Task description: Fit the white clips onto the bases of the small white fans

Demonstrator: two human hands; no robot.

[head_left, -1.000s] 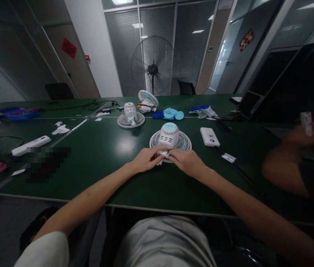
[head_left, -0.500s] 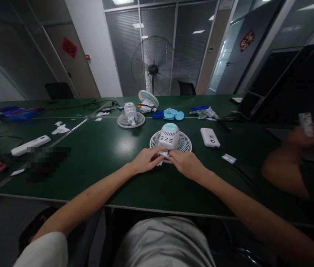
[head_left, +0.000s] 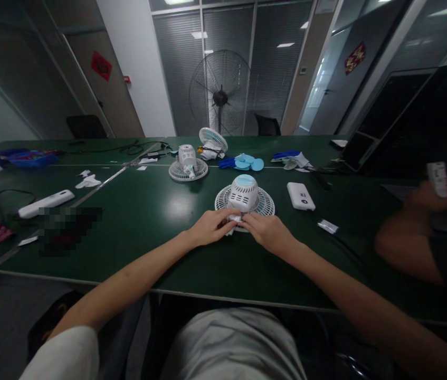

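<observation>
A small white fan (head_left: pixel 244 194) lies face down on the green table, its round grille flat and its slotted motor housing with a light-blue top pointing up. At its near side, my left hand (head_left: pixel 216 227) has thumb and fingers closed around a small whitish piece (head_left: pixel 235 217) by the housing. My right hand (head_left: pixel 269 230) pinches the same spot from the other side, its fingertips almost meeting the left ones. What exactly the fingers grip there is partly hidden. Part of the grille shows behind both hands.
Two more small fans, one face down (head_left: pixel 187 168) and one tilted (head_left: pixel 212 143), stand farther back. Light-blue fan blades (head_left: pixel 248 162) lie beside blue gloves. A white power bank (head_left: pixel 301 196) with a cable lies right. A co-worker's arm (head_left: pixel 403 232) rests at the right.
The view has shifted slightly. Both hands stay at the near side of the fan, with only small finger movement. At the right, the co-worker's hand holding a white item has moved a little.
</observation>
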